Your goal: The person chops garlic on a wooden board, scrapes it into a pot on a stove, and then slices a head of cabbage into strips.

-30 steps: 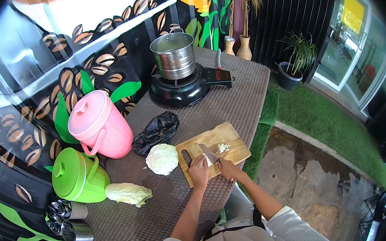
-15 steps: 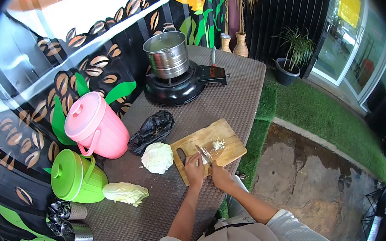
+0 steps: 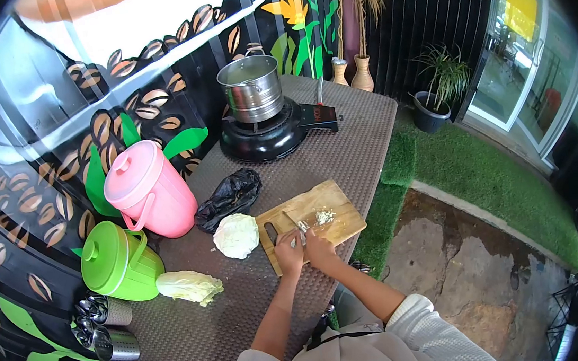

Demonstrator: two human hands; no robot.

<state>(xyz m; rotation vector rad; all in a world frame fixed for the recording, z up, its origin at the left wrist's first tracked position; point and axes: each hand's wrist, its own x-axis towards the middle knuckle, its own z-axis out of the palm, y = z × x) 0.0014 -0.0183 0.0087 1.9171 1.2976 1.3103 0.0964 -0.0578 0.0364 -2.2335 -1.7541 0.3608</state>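
My right hand [image 3: 320, 248] is closed around the handle of a knife [image 3: 292, 220], whose blade points up and left over the wooden cutting board [image 3: 341, 225]. Close beside it, my left hand [image 3: 288, 253] rests on the board with its fingers bent together near the blade. Whatever those fingers hold is too small to make out. Finely chopped white pieces [image 3: 324, 217] lie in a small heap on the board, beyond my right hand. A round pale cabbage [image 3: 237, 236] sits against the board's left side.
A napa cabbage [image 3: 190, 287] lies near a green lidded bucket [image 3: 119, 263]. Behind are a pink lidded bucket [image 3: 154, 193] and a black plastic bag [image 3: 229, 199]. A steel pot [image 3: 253, 93] stands on a portable gas stove [image 3: 264, 137]. Cutlery holders [image 3: 117, 343] stand at left.
My right hand has shifted slightly left with the knife, closer to my left hand. The blade tip has moved a little left and up. My left hand stays nearly in place.
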